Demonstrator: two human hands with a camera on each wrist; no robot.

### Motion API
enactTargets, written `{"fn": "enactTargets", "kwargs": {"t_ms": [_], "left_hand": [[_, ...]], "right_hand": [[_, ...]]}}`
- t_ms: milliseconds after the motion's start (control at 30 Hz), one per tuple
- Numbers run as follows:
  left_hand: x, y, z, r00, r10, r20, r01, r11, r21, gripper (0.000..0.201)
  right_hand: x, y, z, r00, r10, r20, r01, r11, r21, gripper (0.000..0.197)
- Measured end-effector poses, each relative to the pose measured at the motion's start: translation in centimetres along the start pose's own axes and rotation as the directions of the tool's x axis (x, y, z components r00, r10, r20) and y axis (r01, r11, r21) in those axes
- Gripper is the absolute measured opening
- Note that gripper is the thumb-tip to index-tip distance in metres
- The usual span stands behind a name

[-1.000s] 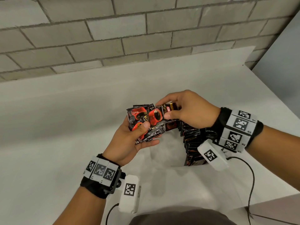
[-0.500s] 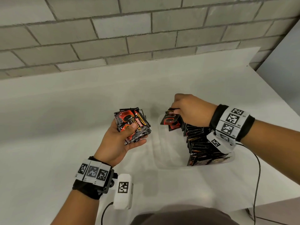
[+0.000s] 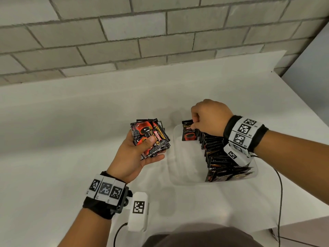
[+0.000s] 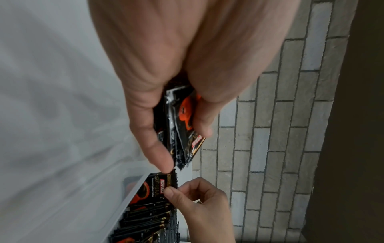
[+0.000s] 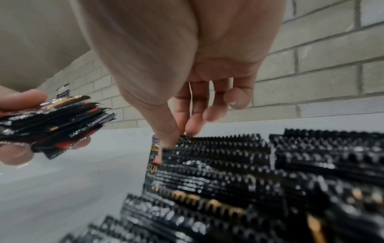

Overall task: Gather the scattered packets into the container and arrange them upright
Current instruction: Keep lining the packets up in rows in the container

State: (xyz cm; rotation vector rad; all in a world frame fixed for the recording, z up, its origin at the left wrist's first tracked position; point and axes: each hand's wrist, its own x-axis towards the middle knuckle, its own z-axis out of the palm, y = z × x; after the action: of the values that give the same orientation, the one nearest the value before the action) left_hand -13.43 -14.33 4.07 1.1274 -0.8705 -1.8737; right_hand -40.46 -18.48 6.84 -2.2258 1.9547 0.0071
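A packet [image 3: 189, 130] stands upright at the far end of the row [image 3: 219, 154] in the clear tub [image 3: 175, 157], pinched at its top edge by the right hand [image 3: 210, 118]. The left hand [image 3: 137, 154] clamps a loose stack [image 3: 150, 137] under its thumb, just beside the tub. These foil sachets look light, floppy and slick; the crimped top seam seems the safest hold.
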Motion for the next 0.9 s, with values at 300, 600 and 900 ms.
{"fn": "enactTargets", "kwargs": {"t_ms": [300,600,900], "left_hand": [[0.1,-0.2,0.3,1.000,-0.006,0.013,0.006,1.000,0.002,0.053],[0.2,0.2,2.2,0.998,-0.015,0.059,0.015,1.000,0.008,0.056],[0.1,0.4,4.7,0.986,-0.022,0.163,0.027,0.999,-0.030,0.055]], "right_hand": [[0.3,-0.3,-0.2,0.999,-0.037,0.007,0.037,0.997,-0.065,0.026],[-1.2,-2.1,-5.7,0.982,-0.168,0.082,0.155,0.977,0.144,0.027],[-3.0,-3.5,-4.0,0.991,-0.088,0.097,0.004,0.758,0.652,0.037]]}}
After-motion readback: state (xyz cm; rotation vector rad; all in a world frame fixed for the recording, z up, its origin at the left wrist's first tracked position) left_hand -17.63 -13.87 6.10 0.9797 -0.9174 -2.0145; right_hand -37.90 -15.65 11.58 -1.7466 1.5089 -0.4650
